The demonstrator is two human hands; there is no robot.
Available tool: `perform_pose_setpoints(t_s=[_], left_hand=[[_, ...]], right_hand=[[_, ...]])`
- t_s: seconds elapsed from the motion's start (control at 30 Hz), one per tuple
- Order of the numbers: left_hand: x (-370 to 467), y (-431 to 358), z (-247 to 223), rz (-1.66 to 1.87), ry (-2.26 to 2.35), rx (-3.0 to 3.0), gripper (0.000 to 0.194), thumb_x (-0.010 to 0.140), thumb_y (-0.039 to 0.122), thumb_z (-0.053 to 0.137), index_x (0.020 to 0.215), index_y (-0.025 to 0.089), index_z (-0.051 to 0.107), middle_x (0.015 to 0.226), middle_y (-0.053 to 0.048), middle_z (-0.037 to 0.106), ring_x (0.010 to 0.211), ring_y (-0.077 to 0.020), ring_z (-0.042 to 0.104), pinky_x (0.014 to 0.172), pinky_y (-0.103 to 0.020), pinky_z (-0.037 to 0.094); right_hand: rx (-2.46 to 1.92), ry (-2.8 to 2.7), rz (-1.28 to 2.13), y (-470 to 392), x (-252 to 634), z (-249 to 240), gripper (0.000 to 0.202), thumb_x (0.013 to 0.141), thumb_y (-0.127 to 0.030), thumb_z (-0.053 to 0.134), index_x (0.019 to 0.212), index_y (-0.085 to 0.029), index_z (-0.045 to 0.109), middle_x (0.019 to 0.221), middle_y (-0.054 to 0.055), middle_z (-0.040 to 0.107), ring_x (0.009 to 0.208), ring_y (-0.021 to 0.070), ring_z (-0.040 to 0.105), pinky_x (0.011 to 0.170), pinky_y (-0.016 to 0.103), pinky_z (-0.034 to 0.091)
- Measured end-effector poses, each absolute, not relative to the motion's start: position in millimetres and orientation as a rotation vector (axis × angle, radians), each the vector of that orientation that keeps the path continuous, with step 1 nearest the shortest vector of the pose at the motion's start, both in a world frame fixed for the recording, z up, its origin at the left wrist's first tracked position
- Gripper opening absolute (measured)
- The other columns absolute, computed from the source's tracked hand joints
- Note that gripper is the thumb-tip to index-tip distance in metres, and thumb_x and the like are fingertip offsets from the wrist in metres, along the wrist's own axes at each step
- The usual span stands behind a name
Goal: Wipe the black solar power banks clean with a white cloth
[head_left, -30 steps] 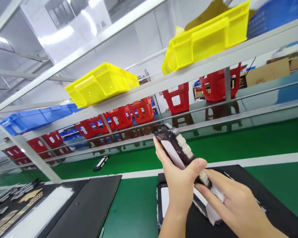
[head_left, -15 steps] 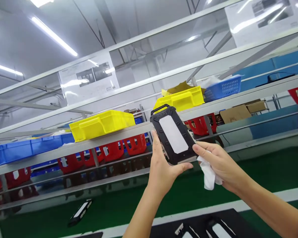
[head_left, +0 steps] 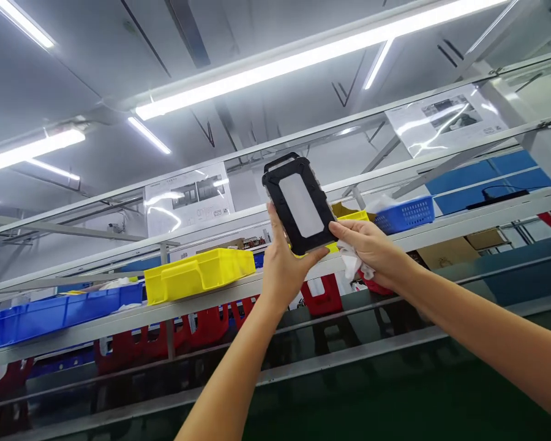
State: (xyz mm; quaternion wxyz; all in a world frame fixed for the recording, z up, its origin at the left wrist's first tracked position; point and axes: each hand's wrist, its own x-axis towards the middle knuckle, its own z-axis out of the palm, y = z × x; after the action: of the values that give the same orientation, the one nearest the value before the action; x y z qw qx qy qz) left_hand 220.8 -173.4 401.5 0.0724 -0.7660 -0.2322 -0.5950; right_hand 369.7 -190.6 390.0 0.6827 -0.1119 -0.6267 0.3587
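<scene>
A black rugged device [head_left: 302,205], shaped like a power bank, is held up in front of me with its white panel facing me and its loop handle at the top. My left hand [head_left: 282,269] grips it along the left side and under the bottom edge, thumb stretched beneath. At the lower right corner, the thumb of my right hand [head_left: 367,245] presses on the device. The same hand clasps a crumpled white cloth [head_left: 351,260], which hangs below its fingers. The device's back and the fingers behind it are hidden.
Beyond the device runs a metal shelf carrying a yellow bin [head_left: 197,275], a long blue bin [head_left: 64,315] and a blue basket [head_left: 406,214]. Red plastic holders [head_left: 209,324] sit beneath it. A dark green work surface [head_left: 371,392] lies below my arms. Tube lights hang overhead.
My view has tilted upward, so the table with other such devices has left the picture. Both hands still hold the device, now raised towards the lights and slightly turned.
</scene>
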Motion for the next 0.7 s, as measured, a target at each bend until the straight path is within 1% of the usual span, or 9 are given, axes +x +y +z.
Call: perform_pose_setpoints(t_s=[0.07, 0.13, 0.23, 0.3, 0.37, 0.5, 0.6, 0.7], left_hand=[[220.3, -174.6, 420.0, -1.749, -0.696, -2.264, 0.118, 0.065, 0.048, 0.073, 0.144, 0.025, -0.010, 0.108, -0.013, 0.065, 0.096, -0.0325, 0.063, 0.084, -0.049, 0.048], [220.4, -174.0, 437.8, -1.729, -0.674, -2.199, 0.121, 0.061, 0.047, 0.076, 0.145, 0.022, -0.008, 0.111, -0.014, 0.064, 0.098, -0.0340, 0.062, 0.084, -0.049, 0.048], [221.3, -170.6, 461.5, -1.698, -0.614, -2.122, 0.123, 0.059, 0.043, 0.079, 0.146, 0.019, -0.005, 0.126, -0.016, 0.056, 0.103, -0.0334, 0.060, 0.085, -0.047, 0.049], [222.1, -168.6, 475.4, -1.676, -0.573, -2.073, 0.121, 0.060, 0.039, 0.079, 0.146, 0.022, -0.005, 0.136, -0.014, 0.047, 0.106, -0.0320, 0.059, 0.087, -0.044, 0.049], [222.9, -167.8, 488.4, -1.660, -0.561, -2.023, 0.120, 0.061, 0.036, 0.079, 0.146, 0.023, -0.006, 0.140, -0.012, 0.044, 0.105, -0.0312, 0.059, 0.085, -0.042, 0.049], [223.9, -170.2, 513.8, -1.655, -0.566, -1.950, 0.119, 0.061, 0.034, 0.078, 0.146, 0.020, -0.004, 0.134, -0.014, 0.049, 0.100, -0.0323, 0.061, 0.082, -0.043, 0.050], [224.5, -172.6, 531.8, -1.659, -0.555, -1.903, 0.119, 0.062, 0.033, 0.078, 0.146, 0.022, -0.005, 0.132, -0.012, 0.052, 0.101, -0.0316, 0.061, 0.083, -0.042, 0.049], [225.9, -174.6, 548.1, -1.665, -0.558, -1.854, 0.118, 0.063, 0.030, 0.078, 0.145, 0.024, -0.006, 0.133, -0.010, 0.051, 0.101, -0.0317, 0.061, 0.082, -0.042, 0.049]], right_hand=[[-0.259, -1.419, 0.789, -190.0, 370.4, 405.9, 0.030, 0.076, -0.039, 0.075, 0.069, -0.014, 0.059, 0.055, -0.003, 0.054, 0.042, 0.0082, 0.051, 0.036, 0.015, 0.040], [-0.285, -1.434, 0.774, -190.4, 371.7, 421.3, 0.027, 0.088, -0.030, 0.063, 0.067, -0.014, 0.057, 0.053, -0.004, 0.052, 0.041, 0.0071, 0.050, 0.036, 0.014, 0.039], [-0.341, -1.476, 0.746, -194.0, 374.6, 443.2, 0.025, 0.096, -0.022, 0.050, 0.075, -0.011, 0.058, 0.059, -0.003, 0.057, 0.043, 0.0072, 0.052, 0.037, 0.015, 0.041], [-0.383, -1.507, 0.713, -197.7, 376.9, 457.1, 0.022, 0.097, -0.022, 0.048, 0.083, -0.010, 0.060, 0.063, -0.002, 0.058, 0.044, 0.0071, 0.053, 0.038, 0.015, 0.042], [-0.426, -1.528, 0.671, -201.2, 379.0, 470.9, 0.022, 0.097, -0.024, 0.049, 0.086, -0.010, 0.061, 0.060, -0.004, 0.056, 0.041, 0.0063, 0.049, 0.036, 0.015, 0.040], [-0.472, -1.551, 0.580, -204.7, 381.3, 497.8, 0.023, 0.097, -0.026, 0.050, 0.082, -0.011, 0.059, 0.057, -0.006, 0.050, 0.038, 0.0048, 0.043, 0.033, 0.014, 0.036], [-0.473, -1.554, 0.516, -204.3, 382.0, 517.1, 0.021, 0.096, -0.027, 0.053, 0.082, -0.011, 0.058, 0.060, -0.006, 0.050, 0.040, 0.0046, 0.043, 0.034, 0.014, 0.035], [-0.457, -1.551, 0.477, -202.8, 382.1, 535.7, 0.020, 0.096, -0.027, 0.053, 0.084, -0.011, 0.058, 0.063, -0.005, 0.052, 0.042, 0.0047, 0.045, 0.036, 0.014, 0.037]])
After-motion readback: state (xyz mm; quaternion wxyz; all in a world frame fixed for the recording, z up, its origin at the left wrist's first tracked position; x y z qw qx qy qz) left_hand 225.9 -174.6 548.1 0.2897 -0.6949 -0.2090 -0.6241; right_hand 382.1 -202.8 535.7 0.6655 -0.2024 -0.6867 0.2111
